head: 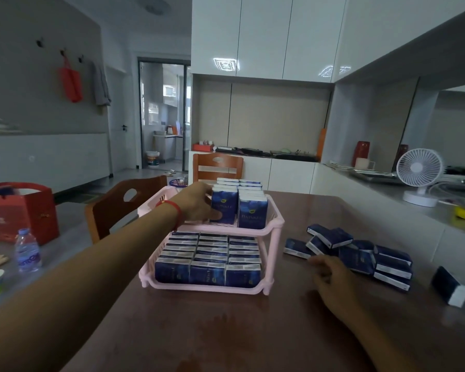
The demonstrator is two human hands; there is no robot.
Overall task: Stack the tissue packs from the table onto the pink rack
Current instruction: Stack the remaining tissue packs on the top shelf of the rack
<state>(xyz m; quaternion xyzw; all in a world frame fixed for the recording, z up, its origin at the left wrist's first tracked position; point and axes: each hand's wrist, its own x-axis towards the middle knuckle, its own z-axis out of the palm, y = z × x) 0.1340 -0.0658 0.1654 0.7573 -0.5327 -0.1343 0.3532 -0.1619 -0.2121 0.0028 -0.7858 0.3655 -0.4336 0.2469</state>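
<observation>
- Right hand: nearest the lens, low over the counter, fingers loosely curled and grasping nothing; fingertips reach toward the near edge of the loose packs.
- Left hand: extended to the upper tier of the rack, thumb and fingers pinching the front-left pack, which stands upright in the front row.
- Upper tier: upright packs fill the right and middle columns; the left part, behind the left hand, is hidden, so the free room there cannot be judged.
- Lower tier: three columns of upright packs, apparently full.
- Loose packs: a jumbled heap on the counter, right of the rack and apart from it; one stray pack lies farther right, near the counter edge.
- Step in hand, as judged: seating the held pack while the other hand fetches the next.
- Technique: keep the pack vertical and press it flush against its neighbour so that the row does not lean; release only once its base rests on the tier floor.
- Technique: take a top pack from the heap, not a buried one, lest the heap slide.
- Risk: a push on the front row may tip packs over the low rim.
</observation>
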